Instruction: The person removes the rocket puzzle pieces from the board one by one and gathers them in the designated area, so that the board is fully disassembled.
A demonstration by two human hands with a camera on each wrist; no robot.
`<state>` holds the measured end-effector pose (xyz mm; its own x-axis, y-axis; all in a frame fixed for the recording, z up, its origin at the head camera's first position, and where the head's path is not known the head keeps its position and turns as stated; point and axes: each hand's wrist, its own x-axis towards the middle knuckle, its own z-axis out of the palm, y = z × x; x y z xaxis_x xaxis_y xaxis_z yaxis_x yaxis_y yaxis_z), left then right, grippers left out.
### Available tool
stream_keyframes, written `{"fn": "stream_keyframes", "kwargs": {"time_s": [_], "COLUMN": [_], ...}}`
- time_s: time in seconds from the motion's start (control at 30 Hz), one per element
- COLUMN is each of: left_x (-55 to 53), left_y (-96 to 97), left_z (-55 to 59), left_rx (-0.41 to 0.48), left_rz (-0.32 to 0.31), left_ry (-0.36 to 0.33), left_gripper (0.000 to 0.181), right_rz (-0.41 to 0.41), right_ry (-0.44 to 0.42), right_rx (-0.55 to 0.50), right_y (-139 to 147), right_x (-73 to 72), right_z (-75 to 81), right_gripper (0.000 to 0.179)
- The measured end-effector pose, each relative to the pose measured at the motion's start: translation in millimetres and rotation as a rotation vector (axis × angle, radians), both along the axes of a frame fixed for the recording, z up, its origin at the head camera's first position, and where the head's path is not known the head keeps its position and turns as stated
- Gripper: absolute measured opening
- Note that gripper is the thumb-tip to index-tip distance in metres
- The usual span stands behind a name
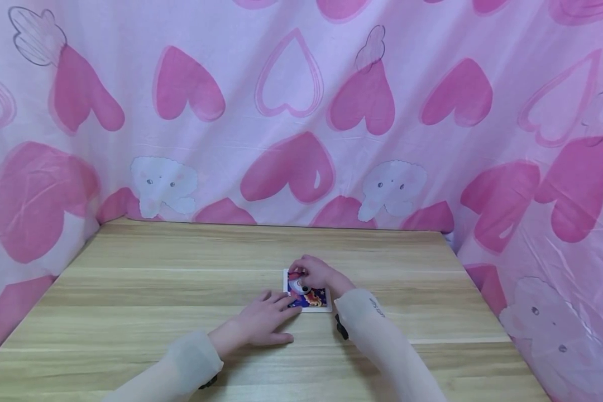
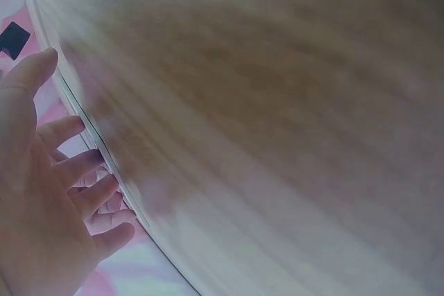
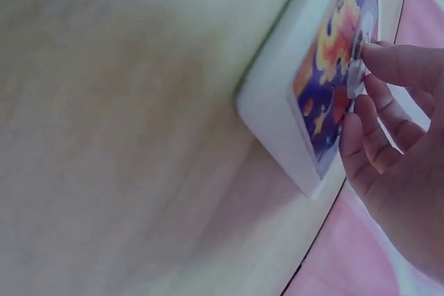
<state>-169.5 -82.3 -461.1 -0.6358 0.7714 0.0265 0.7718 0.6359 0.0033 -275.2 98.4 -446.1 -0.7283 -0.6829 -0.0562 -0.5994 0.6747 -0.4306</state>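
A small picture board point(image 1: 314, 298) with a white border and a blue, orange and red cartoon print lies flat on the wooden table. My right hand point(image 1: 314, 273) is over its upper part. Between thumb and fingertips it pinches a small, flat, whitish puzzle piece point(image 3: 356, 74) against the print, partly hidden by the fingers. The left hand point(image 1: 263, 319) lies palm down with fingers spread, its fingertips on the board's lower left edge. In the left wrist view, the left hand point(image 2: 52, 192) shows its palm side and extended fingers. The board's white border point(image 3: 277, 143) faces the right wrist camera.
The light wooden table point(image 1: 181, 279) spreads around the board on every side. A pink curtain point(image 1: 291, 123) with hearts and white cartoon animals hangs behind it and along both sides. Dark straps point(image 1: 341, 327) show under the sleeves.
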Motion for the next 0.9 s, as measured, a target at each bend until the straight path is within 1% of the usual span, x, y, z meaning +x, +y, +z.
{"fn": "stream_keyframes", "kwargs": {"time_s": [0.1, 0.27, 0.4, 0.53, 0.7, 0.9], "left_x": [-0.5, -0.2, -1.0, -2.4, -3.2, -2.7], "left_y": [-0.1, 0.2, 0.9, 2.4, 2.8, 2.5], "left_z": [-0.6, 1.5, 2.3, 1.3, 0.1, 1.1], "left_rx": [0.014, 0.033, 0.022, 0.013, 0.022, 0.026], "left_rz": [-0.002, 0.021, 0.038, 0.037, 0.035, 0.035], "left_ry": [-0.003, -0.043, -0.065, -0.069, -0.077, -0.086], "left_gripper": [0.064, 0.064, 0.065, 0.066, 0.066, 0.066], "right_rz": [-0.018, -0.09, -0.106, -0.104, -0.107, -0.119], "right_ry": [-0.028, -0.125, -0.164, -0.166, -0.158, -0.171], "right_rx": [0.036, 0.11, 0.127, 0.149, 0.193, 0.202], "right_y": [-2, -6, -8, -9, -10, -10], "right_x": [-1.1, -2.4, -3.4, -4.2, -4.5, -3.9], "right_z": [2.0, 5.3, 6.8, 8.4, 11.5, 13.8], "right_gripper": [0.036, 0.037, 0.037, 0.036, 0.034, 0.034]}}
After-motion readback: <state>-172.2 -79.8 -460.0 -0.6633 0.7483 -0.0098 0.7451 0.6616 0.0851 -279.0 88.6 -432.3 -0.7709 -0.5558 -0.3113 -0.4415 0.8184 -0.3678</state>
